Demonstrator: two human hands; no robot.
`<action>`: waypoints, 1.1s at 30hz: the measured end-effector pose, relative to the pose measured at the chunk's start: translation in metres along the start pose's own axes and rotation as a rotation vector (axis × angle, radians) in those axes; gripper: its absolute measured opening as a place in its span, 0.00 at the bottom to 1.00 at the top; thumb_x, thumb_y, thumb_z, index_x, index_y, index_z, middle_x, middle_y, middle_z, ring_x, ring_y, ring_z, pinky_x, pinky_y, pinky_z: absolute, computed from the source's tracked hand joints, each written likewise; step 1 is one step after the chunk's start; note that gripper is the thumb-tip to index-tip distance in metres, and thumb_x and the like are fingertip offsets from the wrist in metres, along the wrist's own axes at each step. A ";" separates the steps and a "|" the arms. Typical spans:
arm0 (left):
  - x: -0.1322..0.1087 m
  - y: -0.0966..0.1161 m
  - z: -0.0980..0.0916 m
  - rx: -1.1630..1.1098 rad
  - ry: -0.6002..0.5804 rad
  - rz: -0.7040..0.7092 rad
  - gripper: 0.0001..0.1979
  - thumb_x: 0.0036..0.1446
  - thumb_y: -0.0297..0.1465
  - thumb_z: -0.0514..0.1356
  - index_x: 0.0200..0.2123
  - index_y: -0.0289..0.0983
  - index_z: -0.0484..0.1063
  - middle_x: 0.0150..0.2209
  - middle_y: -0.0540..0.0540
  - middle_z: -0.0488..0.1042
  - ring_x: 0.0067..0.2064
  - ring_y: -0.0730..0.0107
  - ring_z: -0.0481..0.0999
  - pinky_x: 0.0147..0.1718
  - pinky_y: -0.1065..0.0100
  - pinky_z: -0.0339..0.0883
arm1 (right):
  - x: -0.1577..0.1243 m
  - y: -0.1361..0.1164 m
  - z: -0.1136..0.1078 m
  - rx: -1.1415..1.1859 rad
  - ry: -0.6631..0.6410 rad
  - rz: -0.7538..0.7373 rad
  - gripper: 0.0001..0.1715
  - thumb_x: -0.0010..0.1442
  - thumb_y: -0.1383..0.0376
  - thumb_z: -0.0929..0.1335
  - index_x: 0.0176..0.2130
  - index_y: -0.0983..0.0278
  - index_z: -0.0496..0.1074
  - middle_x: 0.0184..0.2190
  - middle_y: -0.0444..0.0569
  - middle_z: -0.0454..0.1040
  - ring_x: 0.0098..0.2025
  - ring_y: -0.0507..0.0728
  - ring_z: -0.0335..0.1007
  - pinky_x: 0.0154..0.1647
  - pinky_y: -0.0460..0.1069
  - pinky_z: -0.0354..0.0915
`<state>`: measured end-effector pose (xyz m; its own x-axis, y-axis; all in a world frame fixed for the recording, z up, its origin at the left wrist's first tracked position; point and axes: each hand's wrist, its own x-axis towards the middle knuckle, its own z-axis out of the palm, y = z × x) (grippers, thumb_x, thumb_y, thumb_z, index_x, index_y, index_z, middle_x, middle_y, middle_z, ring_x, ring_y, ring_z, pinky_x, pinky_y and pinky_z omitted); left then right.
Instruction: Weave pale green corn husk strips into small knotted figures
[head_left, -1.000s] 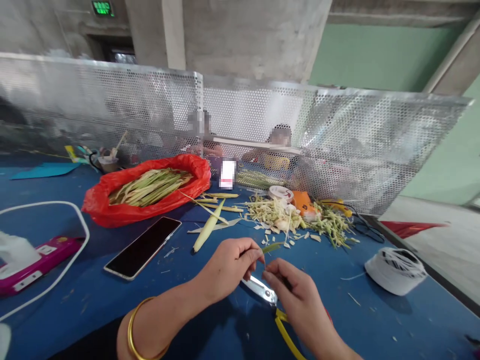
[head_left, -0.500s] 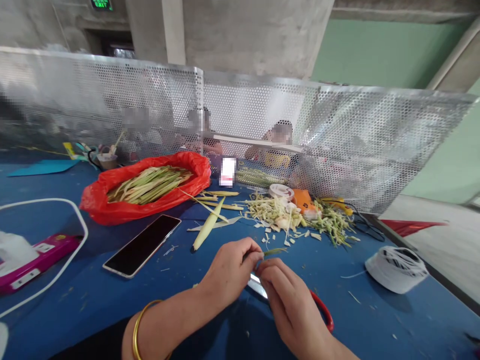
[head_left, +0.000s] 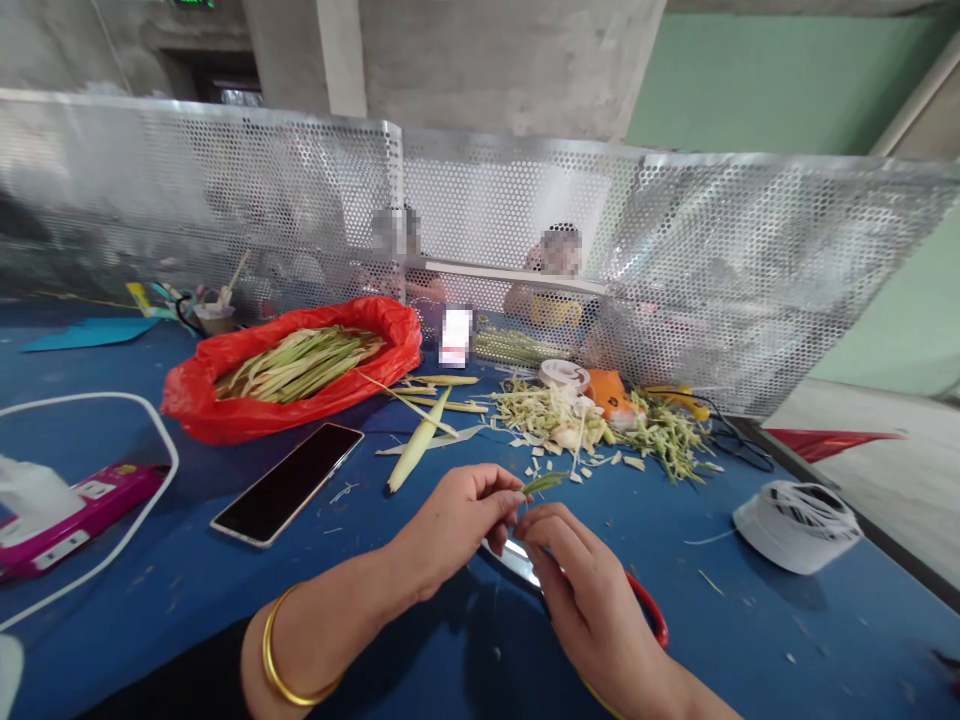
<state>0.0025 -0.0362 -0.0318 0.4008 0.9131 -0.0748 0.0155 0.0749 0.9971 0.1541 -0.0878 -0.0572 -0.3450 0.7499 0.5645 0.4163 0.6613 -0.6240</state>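
Note:
My left hand (head_left: pixel 476 510) is closed, pinching a small green leafy strip (head_left: pixel 546 483) that sticks out past the fingertips to the right. Close beside it, my right hand (head_left: pixel 581 570) has its fingers curled and pressed together; a fine pale strand seems to run between the two hands, but what the right fingers grip is too small to name. Scissors with red handles (head_left: pixel 651 608) and a shiny blade (head_left: pixel 517 562) show beneath the right hand, which hides their middle. Whether that hand touches them I cannot tell. A pale corn husk (head_left: pixel 418 445) lies beyond the left hand.
A red plastic bag (head_left: pixel 187 395) of long husk strips sits at back left, near a phone (head_left: pixel 289 485) and a purple power strip (head_left: pixel 82 515). Husk scraps (head_left: pixel 551 415) lie behind a tape roll (head_left: pixel 564 376). White cord (head_left: pixel 796 528) stands right. A perforated metal screen (head_left: pixel 510 200) separates people opposite.
The green strip shows more clearly above the left fingertips, and the hands have come slightly apart. The whole view has shifted up a little.

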 end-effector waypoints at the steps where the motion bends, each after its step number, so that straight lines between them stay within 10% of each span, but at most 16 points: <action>1: 0.000 0.000 0.000 0.034 0.010 0.015 0.07 0.54 0.34 0.59 0.31 0.36 0.69 0.22 0.53 0.67 0.21 0.76 0.65 0.23 0.72 0.62 | 0.000 0.000 0.000 0.003 -0.004 -0.001 0.11 0.67 0.73 0.57 0.37 0.60 0.62 0.37 0.50 0.68 0.37 0.55 0.66 0.39 0.49 0.65; 9: -0.002 -0.004 -0.002 0.597 0.107 0.230 0.08 0.57 0.31 0.55 0.30 0.38 0.73 0.26 0.50 0.74 0.30 0.68 0.73 0.31 0.70 0.62 | -0.002 -0.003 -0.003 -0.012 -0.007 -0.051 0.11 0.66 0.73 0.58 0.38 0.61 0.64 0.37 0.50 0.69 0.39 0.55 0.66 0.41 0.49 0.64; 15: -0.006 0.002 -0.005 0.884 -0.158 0.379 0.10 0.57 0.25 0.55 0.34 0.37 0.77 0.31 0.47 0.78 0.35 0.68 0.75 0.35 0.70 0.62 | 0.008 0.001 -0.029 0.222 0.062 0.312 0.11 0.66 0.63 0.62 0.32 0.61 0.67 0.30 0.45 0.69 0.31 0.52 0.65 0.32 0.46 0.63; 20: -0.008 0.006 -0.002 0.621 -0.358 0.212 0.08 0.54 0.25 0.56 0.31 0.36 0.77 0.25 0.50 0.74 0.26 0.74 0.72 0.29 0.74 0.63 | 0.017 0.015 -0.043 0.329 0.047 0.467 0.13 0.61 0.59 0.66 0.28 0.63 0.70 0.28 0.45 0.71 0.30 0.52 0.65 0.33 0.47 0.62; 26: -0.004 0.009 -0.004 0.238 -0.141 0.119 0.07 0.56 0.33 0.58 0.29 0.35 0.73 0.22 0.53 0.68 0.23 0.76 0.69 0.26 0.74 0.66 | 0.013 0.034 -0.023 0.342 0.016 0.575 0.15 0.60 0.59 0.65 0.26 0.64 0.67 0.21 0.42 0.66 0.25 0.52 0.62 0.28 0.47 0.60; 33: 0.003 0.002 -0.008 0.096 0.091 0.073 0.09 0.55 0.36 0.60 0.32 0.35 0.73 0.23 0.53 0.70 0.21 0.77 0.69 0.22 0.74 0.64 | 0.001 0.012 -0.009 -0.033 0.020 0.097 0.11 0.66 0.69 0.60 0.32 0.61 0.65 0.38 0.50 0.68 0.40 0.55 0.67 0.39 0.48 0.63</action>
<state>-0.0035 -0.0305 -0.0303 0.3192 0.9477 0.0011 0.0791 -0.0278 0.9965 0.1659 -0.0795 -0.0595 -0.2851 0.8097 0.5130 0.4747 0.5842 -0.6583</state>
